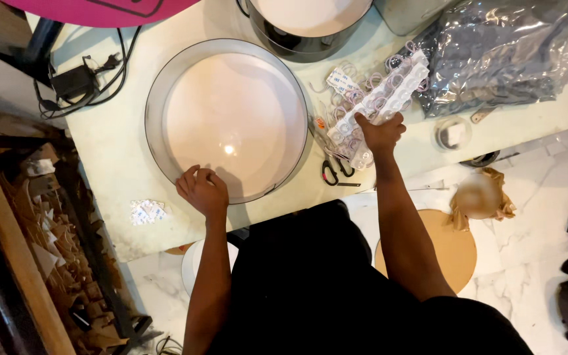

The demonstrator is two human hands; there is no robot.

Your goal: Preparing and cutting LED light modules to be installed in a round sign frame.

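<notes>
Left hand (202, 190) sits on the near rim of the big round tray (159, 85), fingers curled loosely and resting against its metal edge. The tray's pale disc fills the shallow frame, with a bright glint of light just above that hand. Over to the right hand (380, 131): it is closed around the lower end of a clear strip of small white modules (389, 95), which slants up and away across the tabletop (110, 184). Under and beside that strip lies a loose tangle of thin wires and more little modules, though how many is hard to make out in the clutter. Black-handled scissors (335, 172) lie just below the right hand, near the tray's right edge. A crumpled clear plastic bag (507, 52) spreads across the far right corner. A small round roll of tape (453, 133) sits right of the hand. Behind the tray stands a second round frame, dark-walled (297, 46). At far left, a black adapter with cables (73, 82); near the left hand, a small white patch of stickers (147, 212).
</notes>
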